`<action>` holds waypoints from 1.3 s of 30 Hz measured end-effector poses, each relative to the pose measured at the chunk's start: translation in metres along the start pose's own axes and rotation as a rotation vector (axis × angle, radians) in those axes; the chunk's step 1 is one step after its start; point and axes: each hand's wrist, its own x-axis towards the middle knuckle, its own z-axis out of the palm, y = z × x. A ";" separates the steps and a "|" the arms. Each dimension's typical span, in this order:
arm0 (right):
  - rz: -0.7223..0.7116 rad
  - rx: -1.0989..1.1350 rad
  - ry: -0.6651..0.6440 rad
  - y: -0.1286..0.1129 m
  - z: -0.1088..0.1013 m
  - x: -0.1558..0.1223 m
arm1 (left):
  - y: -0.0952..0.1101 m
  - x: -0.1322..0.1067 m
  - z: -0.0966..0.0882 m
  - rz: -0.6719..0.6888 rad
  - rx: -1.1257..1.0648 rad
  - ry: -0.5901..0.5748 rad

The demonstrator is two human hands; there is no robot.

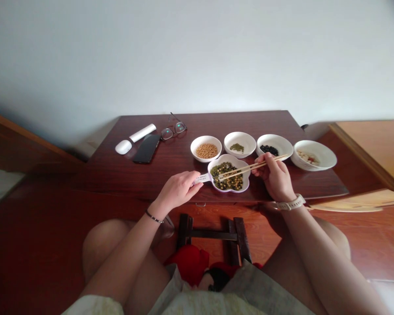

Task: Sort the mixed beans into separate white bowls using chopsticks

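My left hand grips the short handle of a white flower-shaped dish at the table's front edge. Mixed beans, green, yellow and dark, fill the dish. My right hand is closed around a pair of wooden chopsticks, whose tips reach into the mixed beans; I cannot make out a bean between them. Behind the dish stand white bowls: one with yellow soybeans, one with a few green beans, one with black beans and one with pale and reddish pieces.
On the left of the dark table lie a black phone, a white rounded case, a white stick-like object and eyeglasses. A wall rises behind. Wooden furniture stands at the right; my knees flank a dark stool frame.
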 end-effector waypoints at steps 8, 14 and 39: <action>0.013 -0.058 -0.036 -0.001 0.007 -0.006 | 0.000 0.000 0.001 0.003 0.015 0.004; -0.005 -0.081 -0.037 0.000 0.010 -0.003 | 0.000 0.000 0.002 0.002 0.015 0.011; -0.034 0.025 0.036 -0.006 0.010 -0.003 | 0.001 0.000 0.000 0.001 0.015 0.004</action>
